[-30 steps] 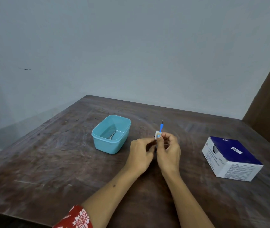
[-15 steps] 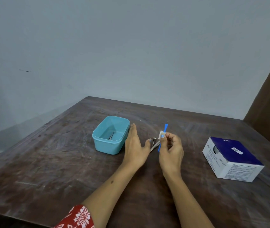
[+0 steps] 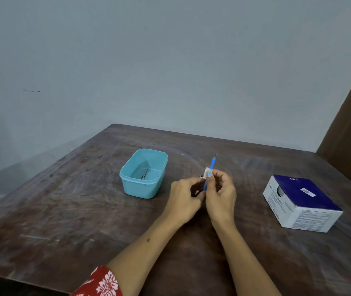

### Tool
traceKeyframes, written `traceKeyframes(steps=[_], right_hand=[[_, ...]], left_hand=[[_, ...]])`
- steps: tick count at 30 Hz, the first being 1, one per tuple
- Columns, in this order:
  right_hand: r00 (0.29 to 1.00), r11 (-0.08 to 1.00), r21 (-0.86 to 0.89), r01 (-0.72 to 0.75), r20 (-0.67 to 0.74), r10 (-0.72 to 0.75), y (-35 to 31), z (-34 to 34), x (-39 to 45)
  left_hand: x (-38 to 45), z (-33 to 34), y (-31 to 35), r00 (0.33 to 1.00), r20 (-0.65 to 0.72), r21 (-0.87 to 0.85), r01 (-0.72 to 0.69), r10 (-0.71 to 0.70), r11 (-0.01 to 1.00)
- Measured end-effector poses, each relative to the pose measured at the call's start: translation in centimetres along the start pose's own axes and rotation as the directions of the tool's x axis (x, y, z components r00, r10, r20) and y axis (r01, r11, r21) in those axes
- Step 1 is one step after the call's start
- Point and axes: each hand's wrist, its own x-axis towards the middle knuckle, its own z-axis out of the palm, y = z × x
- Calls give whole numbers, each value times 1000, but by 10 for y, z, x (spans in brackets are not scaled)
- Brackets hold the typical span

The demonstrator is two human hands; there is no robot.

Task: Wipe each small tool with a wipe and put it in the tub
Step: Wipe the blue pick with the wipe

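**Blue tool in the wipe, right of the tub**

While both of our hands meet above the table (image 3: 67,210), the right hand (image 3: 221,195) pinches a small white wipe (image 3: 207,173) around a slim blue tool (image 3: 212,165). That tool stands nearly upright, its thin dark tip pointing up and away from us, to the right of the tub (image 3: 136,189) and apart from it. Our left hand (image 3: 184,199) is curled just beside the right, fingers closed toward the tool's lower end; whether it grips that end we cannot tell. One small metal tool (image 3: 144,174) lies on the tub's floor. Well to the right of the tub sits a blue-and-white box (image 3: 302,204), flat on the table. Red patterned sleeve (image 3: 102,283) shows at our left arm.
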Motion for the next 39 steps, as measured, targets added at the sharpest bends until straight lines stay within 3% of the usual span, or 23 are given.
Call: traceKeyframes(steps=[10, 15, 20, 26, 31, 36, 39], right_hand=[[996, 998, -16, 64, -64, -65, -9, 0, -2], [999, 995, -88, 36, 41, -33, -3, 2, -3], [980, 988, -82, 130, -143, -140, -10, -2, -3], [988, 982, -139, 132, -65, -142, -6, 1, -5], [946, 975, -91, 204, -240, -220, -14, -2, -5], [972, 976, -129, 175, -136, -192, -9, 1, -6], [950, 970, -101, 222, -204, -238, -15, -1, -8]], left_hand=[[1, 1, -5, 999, 13, -10, -30, 30, 1000], [1, 1, -9, 996, -85, -26, -40, 38, 999], [0, 3, -9, 998, 6, 3, -64, 64, 998], [1, 2, -10, 991, -69, 37, -110, 113, 993], [0, 5, -9, 995, -32, 68, -96, 98, 993], [0, 3, -9, 993, -56, 66, -101, 105, 993], [0, 5, -9, 994, -64, 60, -82, 86, 995]])
